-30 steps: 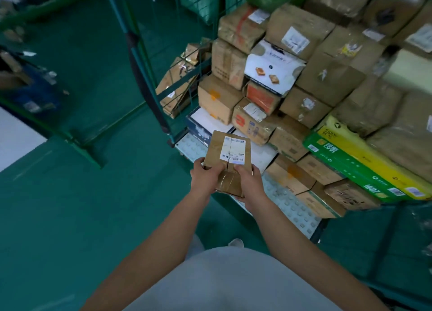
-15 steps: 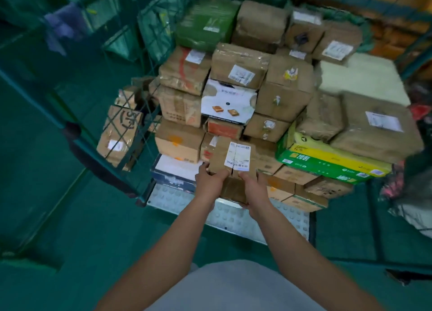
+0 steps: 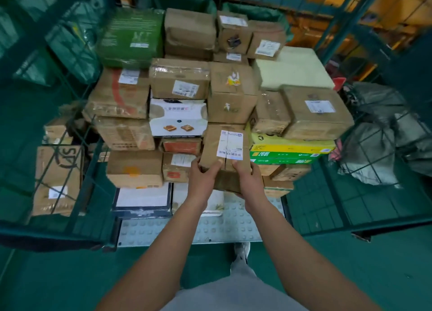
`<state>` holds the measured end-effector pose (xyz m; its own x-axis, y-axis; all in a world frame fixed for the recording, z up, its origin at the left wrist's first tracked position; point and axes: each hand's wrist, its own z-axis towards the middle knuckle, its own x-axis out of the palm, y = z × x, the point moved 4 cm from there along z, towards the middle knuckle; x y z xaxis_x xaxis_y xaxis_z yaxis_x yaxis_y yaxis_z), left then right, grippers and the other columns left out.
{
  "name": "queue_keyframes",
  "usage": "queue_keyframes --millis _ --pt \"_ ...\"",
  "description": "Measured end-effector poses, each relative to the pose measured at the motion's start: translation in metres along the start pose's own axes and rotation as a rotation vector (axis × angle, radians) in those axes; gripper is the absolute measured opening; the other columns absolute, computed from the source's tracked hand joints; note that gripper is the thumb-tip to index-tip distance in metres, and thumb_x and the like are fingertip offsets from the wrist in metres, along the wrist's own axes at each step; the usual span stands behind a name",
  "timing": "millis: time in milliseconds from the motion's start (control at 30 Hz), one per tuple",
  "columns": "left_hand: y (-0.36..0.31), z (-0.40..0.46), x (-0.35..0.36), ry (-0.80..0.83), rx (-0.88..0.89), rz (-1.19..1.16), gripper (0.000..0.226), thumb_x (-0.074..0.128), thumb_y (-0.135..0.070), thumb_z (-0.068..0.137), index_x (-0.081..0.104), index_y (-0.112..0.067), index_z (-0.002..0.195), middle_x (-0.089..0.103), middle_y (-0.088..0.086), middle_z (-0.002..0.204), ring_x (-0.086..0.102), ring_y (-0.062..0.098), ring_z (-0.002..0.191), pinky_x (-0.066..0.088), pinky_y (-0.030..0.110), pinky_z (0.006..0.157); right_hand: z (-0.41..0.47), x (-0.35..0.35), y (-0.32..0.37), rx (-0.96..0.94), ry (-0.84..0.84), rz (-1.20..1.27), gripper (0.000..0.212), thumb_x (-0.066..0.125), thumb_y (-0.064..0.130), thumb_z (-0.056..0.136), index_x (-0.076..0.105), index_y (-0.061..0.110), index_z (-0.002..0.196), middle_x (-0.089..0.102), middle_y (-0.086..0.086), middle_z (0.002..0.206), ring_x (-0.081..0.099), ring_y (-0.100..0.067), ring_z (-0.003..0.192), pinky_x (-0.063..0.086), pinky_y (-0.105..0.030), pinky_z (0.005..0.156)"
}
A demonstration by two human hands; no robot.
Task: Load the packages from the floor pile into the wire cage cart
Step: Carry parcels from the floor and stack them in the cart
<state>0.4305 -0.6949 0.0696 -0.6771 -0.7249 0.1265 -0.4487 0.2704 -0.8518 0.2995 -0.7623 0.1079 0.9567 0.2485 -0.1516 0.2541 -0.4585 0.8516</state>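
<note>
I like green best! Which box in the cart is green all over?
The big green box at the stack's top left. The others are mostly brown cardboard, and the long one is half yellow.

Small labelled carton [image 3: 223, 151], gripped between left hand [image 3: 203, 178] and right hand [image 3: 248, 179]: raised and carried forward from above the cart's studded deck [image 3: 163, 231] to against the stacked parcels, beside the green-and-yellow box [image 3: 287, 151].

One camera sits on the person's head, looking forward and down, close above the wire cage cart [image 3: 346, 25]. The picture's edges look bent, maybe blurry.
</note>
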Motion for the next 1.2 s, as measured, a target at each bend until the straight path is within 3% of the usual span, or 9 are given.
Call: queue_keyframes --millis 100,267,400,500,600,767,933,1000,1200 --pt "-0.018 0.018 0.028 0.018 0.054 0.004 0.078 0.081 -0.063 0.069 0.052 -0.039 0.138 0.064 -0.009 0.13 0.065 0.013 0.115 0.057 0.047 0.096 0.026 -0.009 0.022 -0.064 -0.021 0.002 0.089 0.071 0.064 0.067 0.043 0.034 0.146 0.06 0.002 0.136 0.063 -0.017 0.116 0.054 -0.049 0.101" --pt "-0.051 0.044 0.086 -0.011 0.211 0.064 0.063 0.076 -0.062 0.078 0.052 -0.043 0.132 0.062 -0.013 0.13 0.061 0.005 0.116 0.052 0.038 0.1 0.079 -0.033 0.06 -0.142 -0.023 0.025 0.088 0.07 0.068 0.067 0.042 0.042 0.146 0.054 0.004 0.143 0.058 -0.015 0.125 0.049 -0.046 0.108" --pt "-0.078 0.067 0.154 -0.053 0.301 0.075 0.059 0.073 -0.047 0.091 0.046 -0.036 0.142 0.057 -0.013 0.135 0.057 -0.006 0.112 0.048 0.018 0.087 0.137 -0.069 0.1 -0.228 0.036 0.054 0.089 0.07 0.065 0.078 0.034 0.038 0.154 0.044 0.008 0.152 0.046 -0.013 0.137 0.041 -0.044 0.115" --pt "-0.097 0.082 0.204 -0.055 0.336 0.104 0.053 0.071 -0.043 0.094 0.044 -0.036 0.139 0.05 -0.015 0.136 0.054 -0.013 0.112 0.043 0.005 0.08 0.178 -0.096 0.123 -0.226 0.051 0.089 0.085 0.071 0.066 0.077 0.036 0.039 0.15 0.049 0.009 0.149 0.05 -0.014 0.134 0.043 -0.045 0.113" --pt "-0.113 0.108 0.259 -0.033 0.338 0.154 0.053 0.071 -0.046 0.093 0.039 -0.043 0.136 0.045 -0.011 0.141 0.052 0.001 0.119 0.041 0.011 0.087 0.224 -0.124 0.149 -0.202 0.045 0.129 0.086 0.07 0.07 0.07 0.037 0.037 0.143 0.058 0.007 0.137 0.06 -0.016 0.122 0.049 -0.048 0.107" --pt "-0.143 0.158 0.339 -0.022 0.354 0.259 0.079 0.069 -0.064 0.087 0.034 -0.035 0.153 0.049 -0.012 0.146 0.048 0.009 0.133 0.043 0.032 0.107 0.302 -0.171 0.194 -0.162 0.016 0.112 0.069 0.067 0.061 0.09 0.037 0.029 0.143 0.056 0.005 0.135 0.058 -0.019 0.118 0.05 -0.042 0.1" --pt "-0.178 0.212 0.395 0.059 0.314 0.379 0.082 0.065 -0.082 0.076 0.04 -0.05 0.146 0.053 -0.021 0.138 0.054 0.006 0.127 0.05 0.044 0.105 0.379 -0.198 0.244 -0.166 -0.013 -0.028 0.105 0.056 0.09 0.069 0.043 0.025 0.15 0.052 0.002 0.149 0.051 -0.026 0.135 0.042 -0.051 0.112" --pt "-0.19 0.234 0.411 0.068 0.327 0.465 0.074 0.062 -0.08 0.08 0.045 -0.047 0.144 0.054 -0.023 0.132 0.054 0.006 0.123 0.049 0.042 0.104 0.406 -0.204 0.26 -0.17 -0.022 -0.066 0.113 0.051 0.098 0.062 0.043 0.029 0.151 0.051 0.004 0.151 0.049 -0.025 0.138 0.041 -0.054 0.113" --pt "-0.21 0.302 0.458 0.083 0.342 0.626 0.084 0.05 -0.094 0.074 0.051 -0.047 0.143 0.055 -0.013 0.138 0.059 0.015 0.122 0.055 0.047 0.1 0.468 -0.218 0.298 -0.177 -0.026 -0.14 0.094 0.048 0.089 0.074 0.043 0.034 0.15 0.051 0.005 0.15 0.051 -0.024 0.136 0.043 -0.051 0.112"
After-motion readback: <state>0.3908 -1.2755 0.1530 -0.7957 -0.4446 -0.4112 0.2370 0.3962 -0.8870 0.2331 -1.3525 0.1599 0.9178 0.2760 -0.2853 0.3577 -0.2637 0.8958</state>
